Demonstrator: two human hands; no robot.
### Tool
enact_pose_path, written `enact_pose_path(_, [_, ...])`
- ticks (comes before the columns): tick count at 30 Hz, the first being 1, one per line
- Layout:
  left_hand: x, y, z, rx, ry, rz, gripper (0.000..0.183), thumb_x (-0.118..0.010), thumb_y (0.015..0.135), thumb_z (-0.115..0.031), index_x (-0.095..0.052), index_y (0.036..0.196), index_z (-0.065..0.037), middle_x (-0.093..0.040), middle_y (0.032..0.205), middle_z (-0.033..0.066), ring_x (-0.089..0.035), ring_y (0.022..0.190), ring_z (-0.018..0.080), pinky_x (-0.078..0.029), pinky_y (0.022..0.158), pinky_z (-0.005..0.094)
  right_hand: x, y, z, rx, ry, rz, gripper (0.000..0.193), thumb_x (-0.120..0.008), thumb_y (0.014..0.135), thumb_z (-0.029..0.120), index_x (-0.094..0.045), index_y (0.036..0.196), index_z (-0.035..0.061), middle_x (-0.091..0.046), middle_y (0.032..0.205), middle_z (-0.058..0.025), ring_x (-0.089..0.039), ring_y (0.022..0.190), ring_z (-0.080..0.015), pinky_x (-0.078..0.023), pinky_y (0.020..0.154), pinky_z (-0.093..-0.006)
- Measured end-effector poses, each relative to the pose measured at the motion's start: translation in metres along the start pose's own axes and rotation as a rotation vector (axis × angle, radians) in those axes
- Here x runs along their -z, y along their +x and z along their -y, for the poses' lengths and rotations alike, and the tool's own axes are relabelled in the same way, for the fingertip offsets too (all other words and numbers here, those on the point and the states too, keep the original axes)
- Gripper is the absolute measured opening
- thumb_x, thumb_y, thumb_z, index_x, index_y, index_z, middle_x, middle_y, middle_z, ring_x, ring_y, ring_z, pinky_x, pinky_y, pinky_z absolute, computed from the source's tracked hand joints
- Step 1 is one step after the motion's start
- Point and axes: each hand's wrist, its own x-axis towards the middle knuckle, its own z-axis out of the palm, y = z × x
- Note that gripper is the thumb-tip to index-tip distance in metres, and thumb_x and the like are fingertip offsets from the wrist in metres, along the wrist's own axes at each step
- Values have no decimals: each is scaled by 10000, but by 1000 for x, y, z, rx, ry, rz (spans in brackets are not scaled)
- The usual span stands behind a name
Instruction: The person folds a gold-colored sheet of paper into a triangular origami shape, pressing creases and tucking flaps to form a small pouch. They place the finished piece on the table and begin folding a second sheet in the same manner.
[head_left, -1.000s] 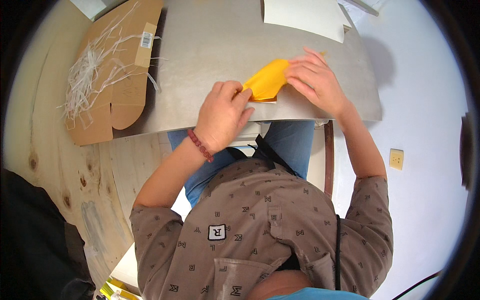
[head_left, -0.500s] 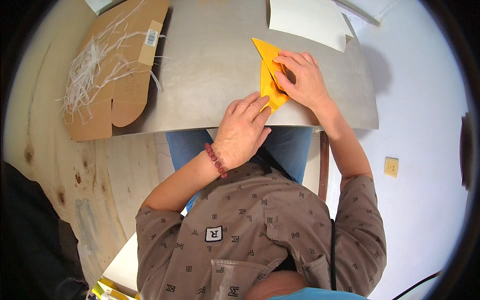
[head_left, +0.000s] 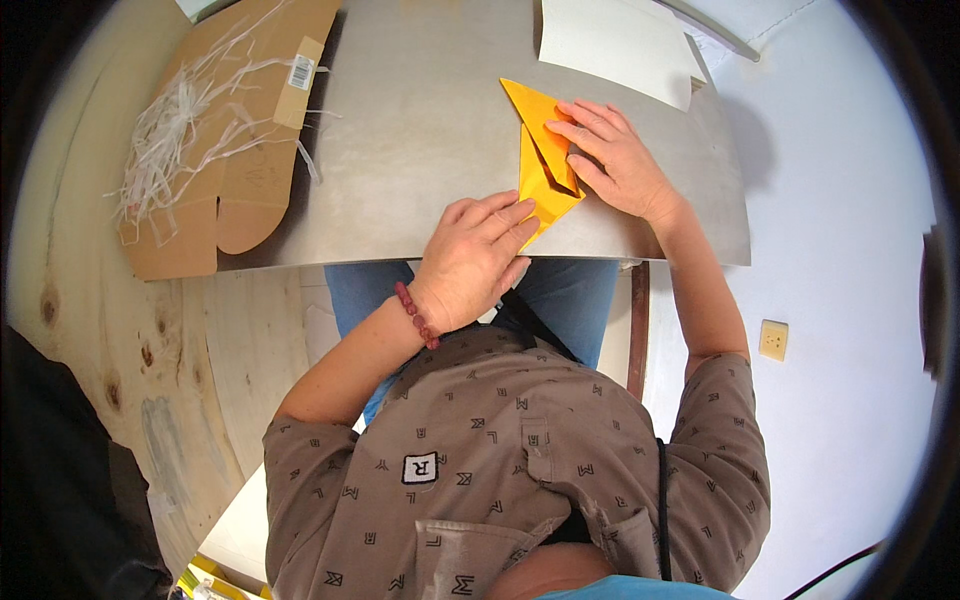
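A folded piece of yellow paper (head_left: 545, 125) lies on the grey metal tabletop, its long point toward the far left. A dark gap shows between its folded layers near the middle. My left hand (head_left: 475, 250), with a dark red bead bracelet (head_left: 416, 315) at the wrist, rests its outstretched fingers on the paper's near end, by the table edge. The left thumb sits apart, below the fingers. Along the paper's right edge my right hand (head_left: 622, 165) lies with its fingers extended over the upper flap and the thumb apart from them. The fingertips partly cover the paper.
A flattened brown cardboard box (head_left: 245, 190) with white shredded strips (head_left: 170, 140) on it lies at the table's left. White sheets (head_left: 615, 45) lie at the far right. A white wall with an outlet (head_left: 774, 340) stands right; dark cloth (head_left: 70, 480) hangs lower left.
My right hand has shifted slightly right, and its curled fingers have straightened over the flap. The gap between the paper's layers shows more. My left hand stays on the near end.
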Motion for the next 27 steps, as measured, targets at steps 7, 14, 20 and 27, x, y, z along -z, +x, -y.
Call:
enact_pose_path(7, [-3, -1, -10, -20, 76, 25, 480, -802, 883, -223, -704, 1322, -56, -622, 1450, 110, -488, 1447, 279, -386, 1167, 466, -5, -1, 10, -72, -90, -41, 462, -626, 1005, 258, -642, 1462, 190, -545, 1583, -88, -466, 1464, -328, -258, 1280, -571])
enact_pose_path(14, [-3, 19, 3, -27, -20, -34, 294, -763, 935, -162, -711, 1209, -68, -661, 1365, 110, -579, 1359, 305, -438, 1116, 474, -7, 0, 6, -10, 55, -152, 507, -618, 1008, 238, -595, 1508, 161, -517, 1607, -102, -505, 1417, -355, -335, 1262, -493])
enact_pose_path(20, [-7, 51, 12, 40, 106, 73, 250, -734, 945, -137, -714, 1187, -75, -683, 1296, 79, -617, 1217, 275, -477, 1066, 437, -9, -2, 6, -48, 131, -110, 591, -600, 957, 108, -546, 1544, 152, -492, 1627, -114, -527, 1396, -360, -398, 1230, -455])
enact_pose_path(27, [-15, 52, 21, -30, 187, 20, 332, -714, 955, -147, -705, 1282, -90, -676, 1349, 73, -592, 1281, 267, -469, 1082, 414, -7, -4, 6, 12, 108, -123, 630, -571, 928, 99, -544, 1552, 186, -491, 1634, -98, -508, 1446, -319, -319, 1276, -520])
